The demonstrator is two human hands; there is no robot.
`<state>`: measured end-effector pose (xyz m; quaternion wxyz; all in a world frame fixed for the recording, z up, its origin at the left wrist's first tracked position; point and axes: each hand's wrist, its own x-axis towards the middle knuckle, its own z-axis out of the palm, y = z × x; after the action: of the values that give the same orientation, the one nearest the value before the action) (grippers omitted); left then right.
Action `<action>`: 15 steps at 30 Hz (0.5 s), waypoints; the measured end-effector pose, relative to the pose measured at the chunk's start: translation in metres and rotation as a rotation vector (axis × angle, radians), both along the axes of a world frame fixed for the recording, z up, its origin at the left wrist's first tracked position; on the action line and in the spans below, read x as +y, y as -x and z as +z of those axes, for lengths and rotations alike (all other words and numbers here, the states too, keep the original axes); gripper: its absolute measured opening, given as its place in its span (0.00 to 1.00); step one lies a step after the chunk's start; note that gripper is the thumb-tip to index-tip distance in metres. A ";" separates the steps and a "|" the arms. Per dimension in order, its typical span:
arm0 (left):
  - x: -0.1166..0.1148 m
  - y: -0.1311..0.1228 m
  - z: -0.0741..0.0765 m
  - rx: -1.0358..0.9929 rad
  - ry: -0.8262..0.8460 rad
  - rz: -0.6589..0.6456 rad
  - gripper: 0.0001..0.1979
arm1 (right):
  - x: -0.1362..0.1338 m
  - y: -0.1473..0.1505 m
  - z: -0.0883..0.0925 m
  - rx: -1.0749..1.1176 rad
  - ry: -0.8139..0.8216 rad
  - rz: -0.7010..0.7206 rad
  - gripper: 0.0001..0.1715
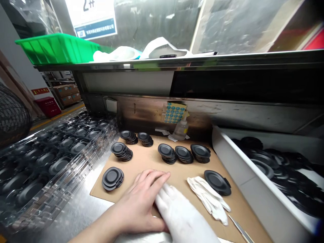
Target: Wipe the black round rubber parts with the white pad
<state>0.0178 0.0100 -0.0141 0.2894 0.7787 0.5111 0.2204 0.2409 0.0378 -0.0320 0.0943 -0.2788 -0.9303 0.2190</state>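
My left hand is bare and lies against my right hand, which wears a white glove. The left fingers are pressed together along the glove's finger end, and the thumb lies against its side. My right fingers look stretched out, partly hidden under the left ones. A second white glove lies loose to the right, touching a black round plate-like part. Ahead on the cardboard sheet stand leaning stacks of such black parts, with more stacks at the left.
Clear plastic trays full of black parts stand at the left. A white bin of loose black parts is at the right. A thin metal tool lies near it. A small bottle stands at the back, under a shelf with a green crate.
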 end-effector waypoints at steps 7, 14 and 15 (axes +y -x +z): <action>0.001 0.000 0.001 -0.003 0.019 -0.006 0.62 | 0.007 0.005 -0.012 -0.024 0.000 -0.029 0.38; 0.001 0.000 0.000 0.021 0.042 0.010 0.63 | -0.005 -0.004 0.019 0.003 0.001 -0.028 0.31; 0.001 0.000 -0.001 0.021 0.044 0.014 0.64 | -0.005 -0.004 0.021 0.004 0.002 -0.032 0.31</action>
<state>0.0177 0.0112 -0.0149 0.2995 0.7708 0.5244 0.2029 0.2447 0.0326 -0.0106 0.0994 -0.2934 -0.9253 0.2188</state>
